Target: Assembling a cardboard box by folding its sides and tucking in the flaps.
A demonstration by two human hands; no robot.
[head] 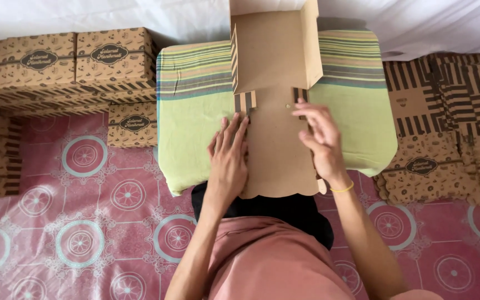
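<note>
A brown cardboard box blank (pixel 276 83) lies half folded on a green striped cloth (pixel 193 119) spread over a low surface in front of me. Its far walls stand up; the near flap lies flat with a scalloped edge. My left hand (pixel 228 158) presses flat on the blank's left edge, fingers pointing at a striped side tab (pixel 245 102). My right hand (pixel 320 139) rests on the right edge, fingertips pinching the blank near the right striped tab (pixel 300 94). A yellow band circles my right wrist.
Folded printed brown boxes (pixel 62 64) are stacked at the left. Piles of flat box blanks (pixel 445 128) lie at the right. A pink patterned mat (pixel 84 222) covers the floor. White fabric (pixel 429 25) runs along the back.
</note>
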